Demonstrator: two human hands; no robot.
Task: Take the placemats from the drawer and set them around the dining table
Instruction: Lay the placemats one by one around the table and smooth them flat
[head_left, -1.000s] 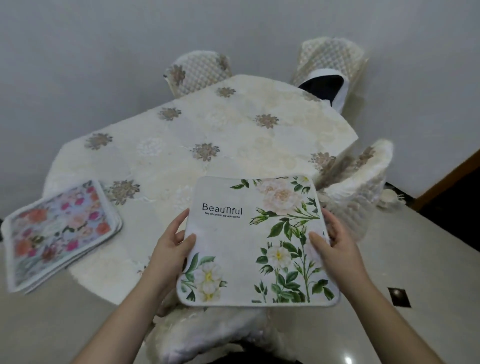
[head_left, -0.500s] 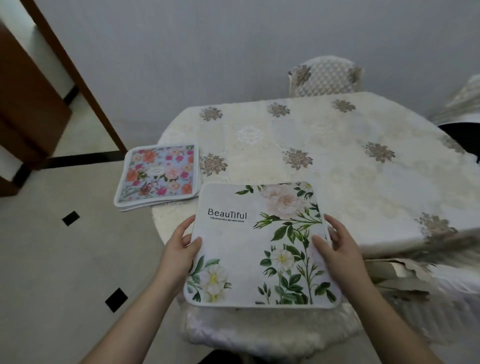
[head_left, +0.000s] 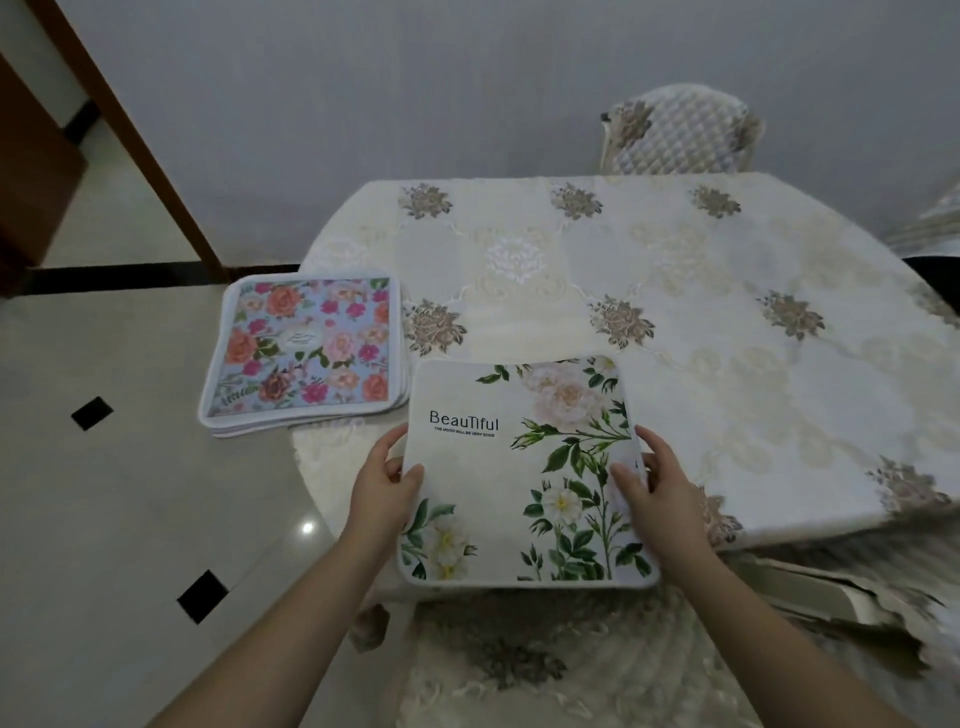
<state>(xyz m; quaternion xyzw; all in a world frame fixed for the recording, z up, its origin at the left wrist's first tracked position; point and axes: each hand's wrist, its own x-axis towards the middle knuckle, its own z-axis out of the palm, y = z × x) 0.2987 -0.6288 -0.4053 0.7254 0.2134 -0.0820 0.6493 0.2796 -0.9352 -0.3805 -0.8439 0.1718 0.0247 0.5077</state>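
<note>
- At far left a brown wooden door frame slants up across the grey wall, above a pale tiled floor set with small black diamonds.
- A stack of placemats with pink and orange flowers on a blue ground lies at the left edge of the bench, its left part hanging past the rim over the floor.
- The bench is covered by a cream cloth with brown flower motifs.
- The left hand grips the left edge of a white placemat, thumb on top and fingers curled beneath.
- This white placemat bears the word "BeauTiful" and green-stemmed white and pink flowers; it lies flat or nearly so at the near edge of the bench, its near edge jutting past the rim toward the person. Whether it fully rests on the cloth cannot be told.
- It sits just right of the stack, with its upper left corner close to the stack's lower right corner.
- The right hand clamps the right edge of the same placemat, thumb on the printed face and the fingers along the edge.
- Below the placemat is a chair seat under a cream lace cover.
- At the far side of the bench stands a quilted chair back.
</note>
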